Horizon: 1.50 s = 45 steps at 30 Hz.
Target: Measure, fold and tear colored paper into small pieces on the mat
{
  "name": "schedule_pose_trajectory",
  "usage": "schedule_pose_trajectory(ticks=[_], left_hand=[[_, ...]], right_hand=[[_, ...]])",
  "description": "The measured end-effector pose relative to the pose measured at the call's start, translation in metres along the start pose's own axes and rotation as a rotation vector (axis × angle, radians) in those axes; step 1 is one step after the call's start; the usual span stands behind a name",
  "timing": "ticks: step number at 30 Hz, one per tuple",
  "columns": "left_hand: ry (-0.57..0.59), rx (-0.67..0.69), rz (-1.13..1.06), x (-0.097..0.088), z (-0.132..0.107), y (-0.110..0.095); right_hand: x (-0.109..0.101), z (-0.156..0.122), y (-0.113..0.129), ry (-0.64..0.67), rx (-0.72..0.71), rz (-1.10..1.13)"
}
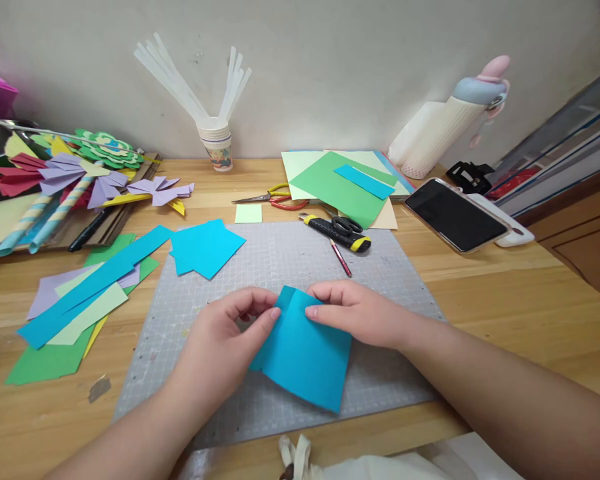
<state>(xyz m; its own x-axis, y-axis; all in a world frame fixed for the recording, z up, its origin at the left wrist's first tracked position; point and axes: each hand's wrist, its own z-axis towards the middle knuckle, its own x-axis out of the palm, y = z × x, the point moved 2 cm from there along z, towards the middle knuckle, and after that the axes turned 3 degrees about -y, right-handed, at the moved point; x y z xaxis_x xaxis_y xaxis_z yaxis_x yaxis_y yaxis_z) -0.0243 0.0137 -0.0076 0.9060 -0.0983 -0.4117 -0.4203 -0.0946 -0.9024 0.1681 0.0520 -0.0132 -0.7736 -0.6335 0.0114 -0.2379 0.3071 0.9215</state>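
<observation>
A blue square of paper [305, 353] lies on the grey cutting mat [280, 267], with its top edge folded over. My left hand [227, 337] pinches the paper's upper left corner, thumb and fingers closed on it. My right hand [353, 310] presses and grips the folded top edge on the right. Both hands meet at the fold near the mat's middle.
More blue squares [205, 248] lie at the mat's upper left. Paper strips and sheets [80, 300] and folded paper flowers [80, 173] fill the left. Scissors [347, 227], a utility knife [335, 233], a pencil [341, 259], pliers [275, 197], a phone [455, 215], green sheets [340, 183] and a cup of strips [217, 143] sit behind.
</observation>
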Motion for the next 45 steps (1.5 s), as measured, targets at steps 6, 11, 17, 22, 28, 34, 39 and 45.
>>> schedule_pose_trajectory(ticks=[6,11,17,22,28,34,39,45], left_hand=[[-0.025,-0.036,0.028,0.001,0.006,0.007],[-0.119,0.417,0.718,0.002,0.009,0.012],[-0.081,0.444,1.061,0.012,0.005,0.013],[-0.072,0.463,1.192,0.017,0.001,0.016],[-0.079,0.469,1.242,0.019,0.001,0.015],[-0.079,0.470,1.249,0.020,0.000,0.016],[-0.095,0.466,1.188,0.018,0.001,0.018],[-0.216,0.483,1.053,0.008,0.005,0.013]], right_hand=[[-0.023,0.013,-0.006,-0.285,-0.075,-0.199],[-0.022,0.023,-0.010,-0.415,-0.232,-0.547],[-0.026,0.014,-0.006,-0.502,-0.104,-0.851],[-0.027,0.007,-0.002,-0.496,-0.012,-0.956],[-0.024,0.009,0.000,-0.450,0.007,-1.067],[-0.020,0.006,0.001,-0.411,0.007,-1.126],[-0.024,0.004,-0.001,-0.423,-0.012,-0.948],[-0.033,0.011,-0.004,-0.495,-0.183,-0.721]])
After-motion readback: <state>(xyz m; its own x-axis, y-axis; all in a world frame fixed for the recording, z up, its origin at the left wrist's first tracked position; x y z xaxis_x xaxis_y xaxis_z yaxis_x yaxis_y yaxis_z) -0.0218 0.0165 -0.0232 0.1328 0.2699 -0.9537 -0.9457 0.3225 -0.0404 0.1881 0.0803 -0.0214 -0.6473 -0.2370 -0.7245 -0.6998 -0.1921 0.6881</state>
